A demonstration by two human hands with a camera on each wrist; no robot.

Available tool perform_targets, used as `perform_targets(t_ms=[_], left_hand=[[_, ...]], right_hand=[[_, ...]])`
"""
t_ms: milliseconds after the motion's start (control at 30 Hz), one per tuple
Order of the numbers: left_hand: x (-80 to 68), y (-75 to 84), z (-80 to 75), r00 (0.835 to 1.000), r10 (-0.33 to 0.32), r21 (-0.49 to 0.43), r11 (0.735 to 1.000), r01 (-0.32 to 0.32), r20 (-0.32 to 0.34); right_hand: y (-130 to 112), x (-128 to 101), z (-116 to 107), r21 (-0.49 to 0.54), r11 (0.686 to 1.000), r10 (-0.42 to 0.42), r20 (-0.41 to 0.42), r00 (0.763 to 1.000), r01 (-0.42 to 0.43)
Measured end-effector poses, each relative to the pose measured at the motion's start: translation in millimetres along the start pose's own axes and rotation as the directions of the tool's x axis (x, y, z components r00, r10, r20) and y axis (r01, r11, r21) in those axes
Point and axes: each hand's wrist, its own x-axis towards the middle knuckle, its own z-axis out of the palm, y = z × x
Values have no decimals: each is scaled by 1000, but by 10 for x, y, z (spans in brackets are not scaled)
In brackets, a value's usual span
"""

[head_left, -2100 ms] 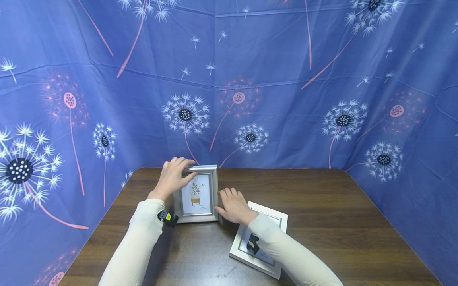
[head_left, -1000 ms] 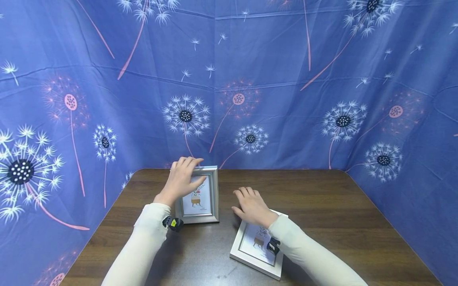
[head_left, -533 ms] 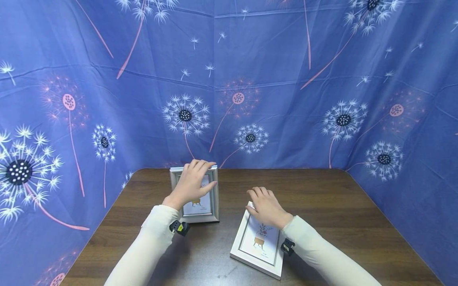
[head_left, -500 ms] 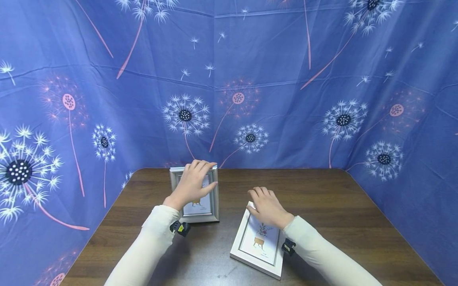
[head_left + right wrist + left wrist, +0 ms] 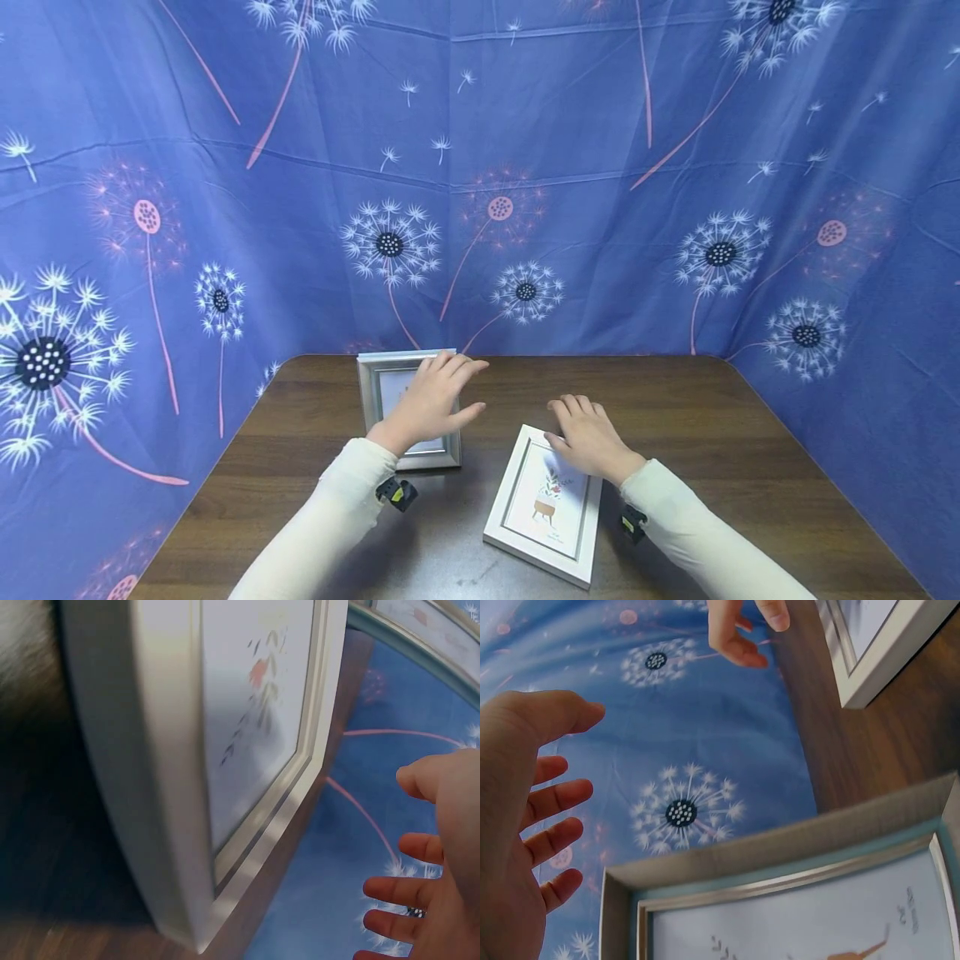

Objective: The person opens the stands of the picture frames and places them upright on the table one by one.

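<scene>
Hovering my left hand (image 5: 431,404) loose-fingered before the standing frame (image 5: 375,392), my right hand (image 5: 588,433) rests flat-fingered on the lying frame (image 5: 540,521) beside it, which I judge needs gripping next.

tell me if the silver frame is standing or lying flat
Standing. The silver frame sits upright on the table, face toward the camera, while the white frame lies flat.

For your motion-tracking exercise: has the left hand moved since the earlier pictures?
Yes. The left hand has moved right, off the silver frame's top-left corner, past its right edge.
</scene>
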Motion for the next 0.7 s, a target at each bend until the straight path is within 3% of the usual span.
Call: perform_targets(t_ms=[433, 700], left_hand=[[46, 180, 157, 996, 29, -7, 1000, -28, 89], [34, 251, 382, 990, 24, -24, 1000, -21, 141]], right_hand=[[167, -116, -26, -12, 998, 61, 7, 998, -61], [202, -161, -38, -10, 997, 80, 13, 997, -80]])
